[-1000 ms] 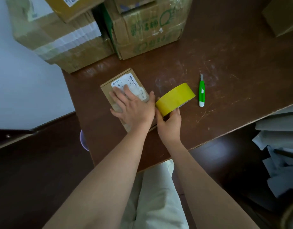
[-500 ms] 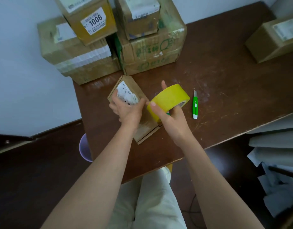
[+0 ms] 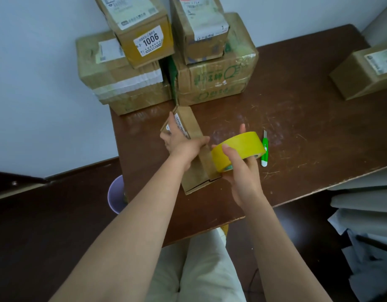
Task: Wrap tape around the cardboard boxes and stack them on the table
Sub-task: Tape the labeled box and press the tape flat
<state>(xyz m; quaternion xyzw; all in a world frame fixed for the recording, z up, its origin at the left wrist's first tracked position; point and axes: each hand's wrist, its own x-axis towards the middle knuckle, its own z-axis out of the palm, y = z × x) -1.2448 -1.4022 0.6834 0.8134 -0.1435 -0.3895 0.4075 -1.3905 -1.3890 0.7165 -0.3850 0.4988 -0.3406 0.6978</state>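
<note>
**At table edge: taping small box, wrap under way**

Over the table (image 3: 297, 131), left hand (image 3: 183, 147) grips the box (image 3: 193, 127), tipped up on edge, fingers curled round its labelled face; right hand (image 3: 242, 168) grips the tape roll (image 3: 236, 149), pressed against the box's near side; strip seems to run onto the cardboard, join unclear. Step judged: mid-wrap. Next move likely needs the roll carried round while the box turns; cutter (image 3: 264, 151) lies just right; stack (image 3: 166, 62) behind.

I see a scratched brown desk (image 3: 297, 131) carrying two large boxes (image 3: 131, 92) at its back, a lone box (image 3: 362, 73) far right, and a green knife (image 3: 264, 152).
</note>
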